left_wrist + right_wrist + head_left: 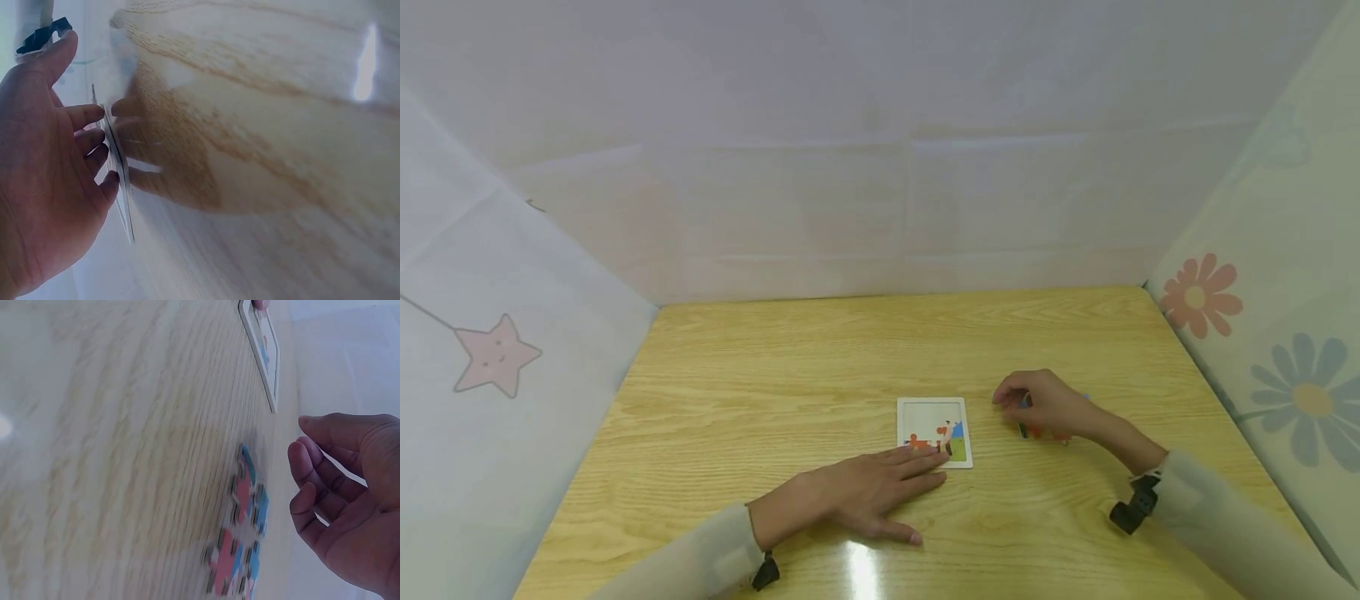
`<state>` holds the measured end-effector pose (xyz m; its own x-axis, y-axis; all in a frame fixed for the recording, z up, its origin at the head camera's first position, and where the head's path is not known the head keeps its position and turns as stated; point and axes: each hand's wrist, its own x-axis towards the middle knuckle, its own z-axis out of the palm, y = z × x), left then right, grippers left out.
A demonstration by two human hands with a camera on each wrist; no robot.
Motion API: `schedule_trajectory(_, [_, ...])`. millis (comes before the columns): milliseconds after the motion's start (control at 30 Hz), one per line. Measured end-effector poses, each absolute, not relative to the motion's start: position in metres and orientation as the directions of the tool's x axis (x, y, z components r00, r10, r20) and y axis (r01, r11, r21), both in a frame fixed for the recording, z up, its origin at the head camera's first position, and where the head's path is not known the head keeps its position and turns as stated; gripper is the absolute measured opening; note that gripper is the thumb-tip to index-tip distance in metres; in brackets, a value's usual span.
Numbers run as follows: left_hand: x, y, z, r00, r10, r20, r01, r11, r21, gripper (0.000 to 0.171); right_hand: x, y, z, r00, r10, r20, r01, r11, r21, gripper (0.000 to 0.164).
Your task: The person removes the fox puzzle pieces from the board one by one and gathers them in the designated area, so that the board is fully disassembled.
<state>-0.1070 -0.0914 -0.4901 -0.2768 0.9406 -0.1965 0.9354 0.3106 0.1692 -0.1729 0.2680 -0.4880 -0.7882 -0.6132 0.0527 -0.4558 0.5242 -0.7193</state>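
A small white-rimmed puzzle board (921, 417) lies on the table, with a few picture pieces (958, 446) set along its lower part and right side. My left hand (876, 493) rests with straight, spread fingers on the board's lower edge, covering some of the picture. To the right of the board, my right hand (1052, 404) hovers over several loose jigsaw pieces (225, 562) in red and blue. Its fingers are loosely bent, and the right wrist view shows a gap between thumb and fingertips with nothing in it. The head view hides part of these pieces behind that hand.
The wooden table (760, 375) reaches back to a pale cloth wall (880, 208). Cloth side walls stand at left and right, the right one printed with flowers (1311, 400). Black straps with small devices (1135, 504) sit on both wrists.
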Motion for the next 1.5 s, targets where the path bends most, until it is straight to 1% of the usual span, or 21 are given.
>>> schedule_trajectory(233, [-0.107,-0.091,-0.490,-0.277,0.940,-0.199,0.931,0.314,0.186,0.084,-0.176,0.245,-0.488,-0.764,-0.645,0.026,-0.452,0.505,-0.735,0.015])
schedule_trajectory(467, [-0.106,-0.090,-0.492,-0.276,0.940,-0.198,0.932,0.312,0.183,0.085,-0.178,0.225,-0.492,-0.716,-0.696,0.056,-0.504,0.460,-0.731,0.017])
schedule_trajectory(700, [-0.106,-0.087,-0.496,-0.277,0.941,-0.192,0.937,0.309,0.164,0.085,-0.179,0.211,-0.497,-0.708,-0.706,0.004,-0.479,0.476,-0.738,0.023])
schedule_trajectory(767, [-0.106,-0.086,-0.496,-0.278,0.941,-0.192,0.936,0.310,0.166,0.085,-0.180,0.208,-0.498,-0.703,-0.711,0.002,-0.489,0.481,-0.727,0.023])
schedule_trajectory(933, [-0.105,-0.083,-0.495,-0.285,0.939,-0.194,0.935,0.317,0.160,0.086,-0.181,0.202,-0.498,-0.686,-0.728,0.002,-0.520,0.488,-0.701,0.023])
schedule_trajectory(1100, [-0.104,-0.082,-0.494,-0.288,0.939,-0.185,0.940,0.314,0.130,0.087,-0.181,0.198,-0.497,-0.679,-0.734,-0.020,-0.517,0.497,-0.696,0.022])
schedule_trajectory(1500, [-0.104,-0.079,-0.493,-0.295,0.938,-0.185,0.939,0.320,0.128,0.087,-0.180,0.193,-0.497,-0.683,-0.729,-0.053,-0.519,0.534,-0.667,0.022])
